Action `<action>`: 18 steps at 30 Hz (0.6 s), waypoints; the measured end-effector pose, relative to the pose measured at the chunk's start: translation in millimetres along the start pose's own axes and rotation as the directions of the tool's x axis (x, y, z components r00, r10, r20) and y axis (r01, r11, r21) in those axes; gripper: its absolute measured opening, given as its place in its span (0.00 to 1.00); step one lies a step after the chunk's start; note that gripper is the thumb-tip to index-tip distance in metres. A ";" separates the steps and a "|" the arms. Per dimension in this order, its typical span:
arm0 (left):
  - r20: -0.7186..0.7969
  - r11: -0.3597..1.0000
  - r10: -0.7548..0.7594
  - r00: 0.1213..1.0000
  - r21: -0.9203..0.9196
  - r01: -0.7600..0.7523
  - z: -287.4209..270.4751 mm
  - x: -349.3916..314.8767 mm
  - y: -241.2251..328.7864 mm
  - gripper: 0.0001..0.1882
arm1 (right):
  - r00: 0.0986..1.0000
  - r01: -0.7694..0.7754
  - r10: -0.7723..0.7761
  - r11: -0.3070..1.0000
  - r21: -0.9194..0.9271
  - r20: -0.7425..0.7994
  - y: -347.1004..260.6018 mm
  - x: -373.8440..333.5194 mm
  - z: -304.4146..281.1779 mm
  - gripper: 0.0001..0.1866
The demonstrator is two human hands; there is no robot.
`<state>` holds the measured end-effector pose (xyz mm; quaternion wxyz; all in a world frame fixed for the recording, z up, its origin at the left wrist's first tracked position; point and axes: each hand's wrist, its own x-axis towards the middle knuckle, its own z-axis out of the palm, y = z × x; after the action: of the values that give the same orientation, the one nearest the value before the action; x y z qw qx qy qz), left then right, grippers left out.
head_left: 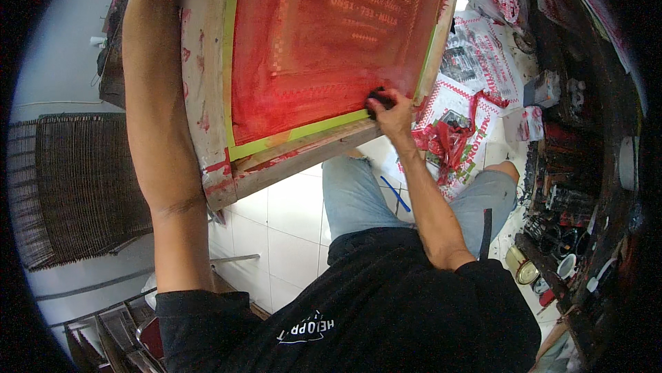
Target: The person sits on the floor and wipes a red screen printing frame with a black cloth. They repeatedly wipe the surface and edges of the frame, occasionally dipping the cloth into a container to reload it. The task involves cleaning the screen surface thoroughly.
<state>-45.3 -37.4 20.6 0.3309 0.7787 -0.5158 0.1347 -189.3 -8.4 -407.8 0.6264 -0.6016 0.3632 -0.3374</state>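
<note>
Right hand (396, 119) pinches a dark rounded wad (377, 104) near the red mesh (310, 101)'s lower right corner, left hand out of view, its grip untellable, yellow-green tape (303, 129), paint-smeared wooden frame (303, 151), crumpled red plastic (449, 144) beyond.

Dark rack (93, 183), white tiles (286, 235), blue strip (396, 194)

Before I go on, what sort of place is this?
Probably a screen-printing workshop: a wood-framed printing screen has red mesh with lettering, the right hand holds a black pad or cloth at it, and red-printed white sheets lie nearby.
</note>
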 end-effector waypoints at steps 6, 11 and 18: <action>0.039 0.982 -0.047 0.998 -0.180 0.053 15.9 -0.8 -11.2 0.18 | 0.922 0.310 -0.323 0.946 0.092 0.212 -91.1 -31.0 16.4 0.10; 0.068 0.982 -0.119 0.991 -0.139 0.127 -1.3 -21.2 22.6 0.18 | 0.990 0.140 -0.135 0.983 -0.119 0.049 27.4 1.9 -3.5 0.10; 0.067 0.977 -0.051 0.997 -0.202 0.063 -3.0 6.2 -3.9 0.18 | 0.994 -0.093 0.068 0.947 -0.307 -0.091 130.1 58.9 -47.9 0.08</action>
<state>-38.8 -38.9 24.8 0.3969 0.7588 -0.5142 0.0477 -202.5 -77.0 -541.3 0.5224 -0.6635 0.4604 -0.2736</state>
